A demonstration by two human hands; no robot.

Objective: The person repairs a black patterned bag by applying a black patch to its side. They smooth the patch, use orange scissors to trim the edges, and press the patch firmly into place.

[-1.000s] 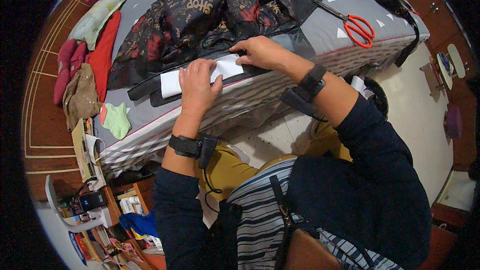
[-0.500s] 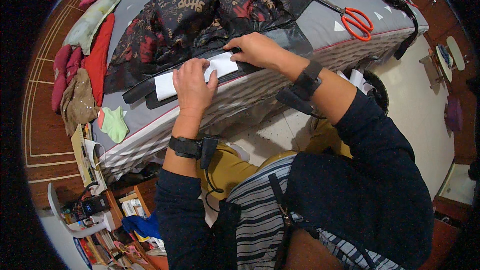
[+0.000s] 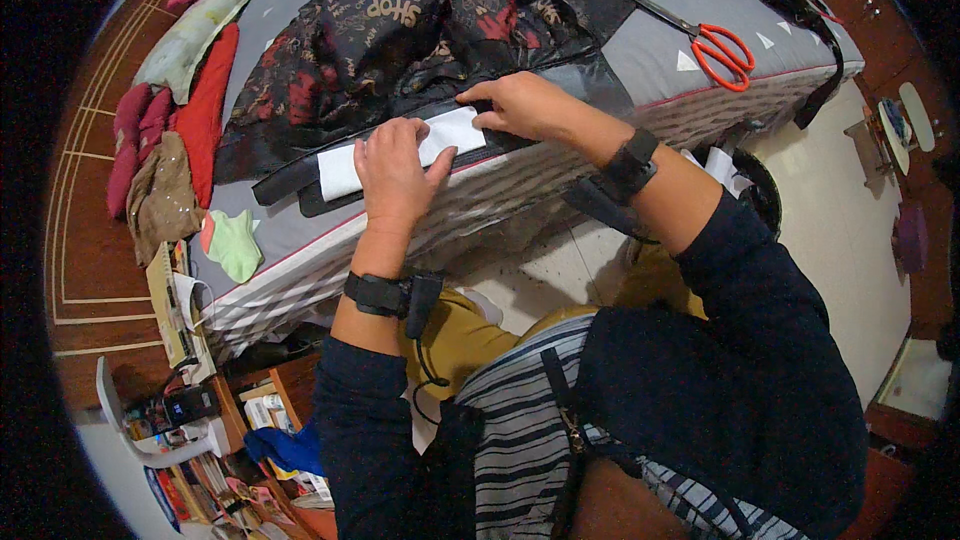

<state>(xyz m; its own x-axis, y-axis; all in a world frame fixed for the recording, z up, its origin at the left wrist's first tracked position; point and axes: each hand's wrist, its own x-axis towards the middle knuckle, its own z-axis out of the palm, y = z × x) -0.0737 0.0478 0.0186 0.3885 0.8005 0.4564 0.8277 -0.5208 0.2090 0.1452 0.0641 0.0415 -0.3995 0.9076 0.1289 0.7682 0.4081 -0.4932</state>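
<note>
A folded white strip (image 3: 338, 176), perhaps paper or cloth, lies along the front edge of the bed on black strips of material (image 3: 290, 182). My left hand (image 3: 397, 175) rests over the white strip with its fingers lying on it and the thumb spread to the right. At the strip's right end my right hand (image 3: 520, 108) grips it, thumb on the white and forefinger at the black edge behind. The undersides of the fingers are hidden. Just beyond both hands a dark, puffy printed garment (image 3: 400, 15) with red patches is heaped up.
Scissors with red handles (image 3: 722, 55) lie on the grey bed (image 3: 670, 90) to the right. Pale green socks (image 3: 235, 243), a red cloth (image 3: 210, 120) and a brown cloth (image 3: 165, 190) are at the left. A black bin (image 3: 762, 190) stands on the floor below the bed's edge.
The whole view has shifted slightly. My left thumb sits a little farther out from the fingers; the right hand keeps its place at the strip's end.
</note>
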